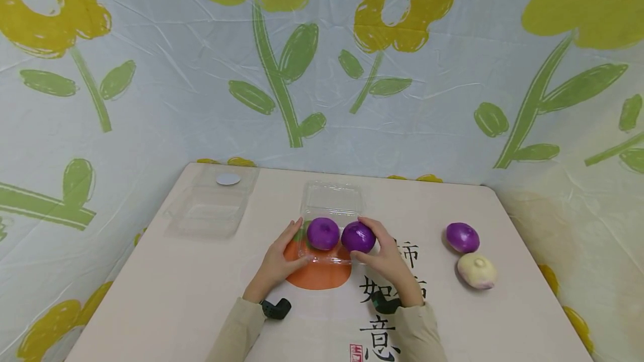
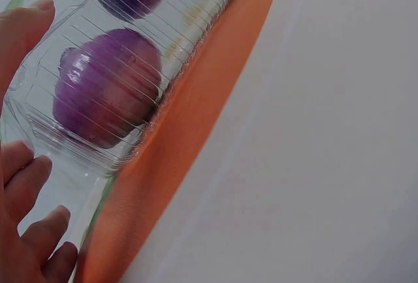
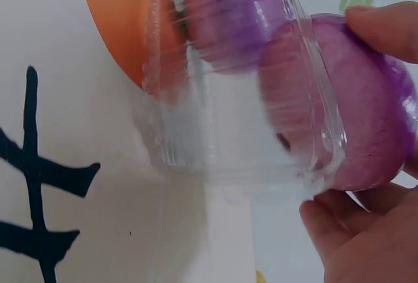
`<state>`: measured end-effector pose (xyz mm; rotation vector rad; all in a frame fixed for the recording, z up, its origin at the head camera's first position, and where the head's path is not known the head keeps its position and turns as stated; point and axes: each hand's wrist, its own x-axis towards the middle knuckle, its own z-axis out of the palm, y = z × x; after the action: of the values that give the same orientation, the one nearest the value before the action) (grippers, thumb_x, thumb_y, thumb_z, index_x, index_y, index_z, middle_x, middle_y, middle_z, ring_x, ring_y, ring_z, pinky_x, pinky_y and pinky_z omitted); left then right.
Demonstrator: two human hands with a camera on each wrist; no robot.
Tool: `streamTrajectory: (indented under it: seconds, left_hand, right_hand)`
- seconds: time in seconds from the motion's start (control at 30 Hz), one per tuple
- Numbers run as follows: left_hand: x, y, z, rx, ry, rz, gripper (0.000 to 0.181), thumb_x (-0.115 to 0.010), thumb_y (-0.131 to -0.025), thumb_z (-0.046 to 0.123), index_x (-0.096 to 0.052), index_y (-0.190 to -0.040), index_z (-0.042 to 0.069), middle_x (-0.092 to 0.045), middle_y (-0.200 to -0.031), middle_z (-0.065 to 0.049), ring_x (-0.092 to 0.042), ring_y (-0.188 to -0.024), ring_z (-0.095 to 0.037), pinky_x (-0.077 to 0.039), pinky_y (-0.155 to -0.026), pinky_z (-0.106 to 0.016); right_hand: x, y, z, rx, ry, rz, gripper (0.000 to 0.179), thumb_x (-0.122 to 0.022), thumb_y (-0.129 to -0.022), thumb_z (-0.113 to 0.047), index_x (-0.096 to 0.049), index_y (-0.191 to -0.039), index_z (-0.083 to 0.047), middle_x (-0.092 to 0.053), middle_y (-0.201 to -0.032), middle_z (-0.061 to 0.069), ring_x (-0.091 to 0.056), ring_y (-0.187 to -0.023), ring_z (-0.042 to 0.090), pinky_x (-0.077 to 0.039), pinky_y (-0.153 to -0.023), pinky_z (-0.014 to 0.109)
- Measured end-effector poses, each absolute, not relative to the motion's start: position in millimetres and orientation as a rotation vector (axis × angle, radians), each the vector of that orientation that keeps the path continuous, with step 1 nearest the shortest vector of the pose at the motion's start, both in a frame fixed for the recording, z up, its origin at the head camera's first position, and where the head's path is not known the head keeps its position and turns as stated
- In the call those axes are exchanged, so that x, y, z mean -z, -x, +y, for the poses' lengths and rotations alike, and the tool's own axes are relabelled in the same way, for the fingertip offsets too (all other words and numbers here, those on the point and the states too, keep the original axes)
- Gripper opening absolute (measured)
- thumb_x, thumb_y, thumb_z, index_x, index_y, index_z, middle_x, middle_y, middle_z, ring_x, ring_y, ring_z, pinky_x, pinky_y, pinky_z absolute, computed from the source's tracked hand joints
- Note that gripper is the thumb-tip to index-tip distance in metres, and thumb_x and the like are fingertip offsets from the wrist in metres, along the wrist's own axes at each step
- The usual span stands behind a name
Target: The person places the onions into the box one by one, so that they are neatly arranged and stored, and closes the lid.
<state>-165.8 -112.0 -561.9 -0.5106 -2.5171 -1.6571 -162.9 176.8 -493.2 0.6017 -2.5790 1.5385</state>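
Note:
In the head view a clear plastic clamshell box (image 1: 332, 217) lies with its lid (image 1: 332, 197) folded back. One purple onion (image 1: 323, 233) sits inside its left half. My left hand (image 1: 278, 258) holds the box at its left end, thumb near the front corner and fingers along the side; the left wrist view shows the thumb (image 2: 29, 28) at the rim. With my right hand (image 1: 387, 256) I grip a second purple onion (image 1: 358, 237) at the box's right end. In the right wrist view this onion (image 3: 379, 113) overlaps the clear wall, its lower part partly behind plastic.
Another purple onion (image 1: 462, 237) and a cream-coloured bulb with a purplish underside (image 1: 477, 271) lie together on the right of the table (image 1: 166, 295). A second clear box (image 1: 211, 208) stands open at the back left, a white round label (image 1: 228, 179) on its lid. Flowered cloth (image 1: 201, 71) hangs behind.

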Motion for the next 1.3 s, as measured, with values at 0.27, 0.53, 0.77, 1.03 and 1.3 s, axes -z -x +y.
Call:
streamTrajectory:
  seconds: [0.27,0.53,0.77,1.03,1.3]
  left_hand:
    - [561.1,165.9,-111.4,1.646,0.510,-2.516,0.088,-0.080,-0.082,0.040,-0.035,-0.156,0.025,-0.034,-0.159,-0.003,-0.025,-0.148,-0.030,-0.026,-0.110,-0.067]
    - [561.5,165.1,-111.8,1.654,0.517,-2.496,0.088,-0.081,-0.082,0.041,-0.036,-0.155,0.025,-0.033,-0.159,-0.002,-0.025,-0.148,-0.028,-0.025,-0.111,-0.066]
    - [563.6,165.0,-112.1,1.674,0.519,-2.490,0.087,-0.081,-0.082,0.041,-0.035,-0.155,0.029,-0.033,-0.160,-0.004,-0.024,-0.148,-0.028,-0.025,-0.110,-0.068]
    - [561.2,163.9,-112.3,1.699,0.499,-2.504,0.089,-0.081,-0.081,0.042,-0.034,-0.155,0.031,-0.032,-0.160,-0.002,-0.023,-0.149,-0.025,-0.025,-0.112,-0.065]
    - [561.0,163.7,-112.0,1.687,0.497,-2.504,0.089,-0.081,-0.081,0.042,-0.035,-0.155,0.030,-0.032,-0.160,0.000,-0.023,-0.149,-0.025,-0.026,-0.112,-0.064]
  right_hand:
    - [492.5,162.9,170.0,-1.402,-0.628,-2.728,0.075,-0.083,-0.078,-0.015,-0.049,-0.144,-0.014,-0.047,-0.146,0.013,-0.044,-0.132,0.037,-0.041,-0.103,0.061]
    - [495.1,163.4,167.4,-1.331,-0.630,-2.755,0.071,-0.080,-0.077,-0.017,-0.052,-0.141,-0.007,-0.049,-0.143,0.015,-0.043,-0.131,0.036,-0.042,-0.102,0.060]
    - [497.6,165.0,168.7,-1.301,-0.708,-2.731,0.059,-0.076,-0.081,-0.018,-0.058,-0.135,-0.002,-0.055,-0.136,0.013,-0.043,-0.128,0.034,-0.043,-0.103,0.058]
    - [495.8,164.3,169.4,-1.333,-0.701,-2.734,0.059,-0.077,-0.083,-0.020,-0.058,-0.136,-0.004,-0.053,-0.139,0.013,-0.042,-0.130,0.034,-0.042,-0.104,0.058]
    - [501.2,167.3,174.6,-1.441,-0.716,-2.664,0.047,-0.070,-0.092,-0.014,-0.058,-0.136,-0.004,-0.055,-0.140,0.011,-0.043,-0.133,0.034,-0.037,-0.107,0.060]
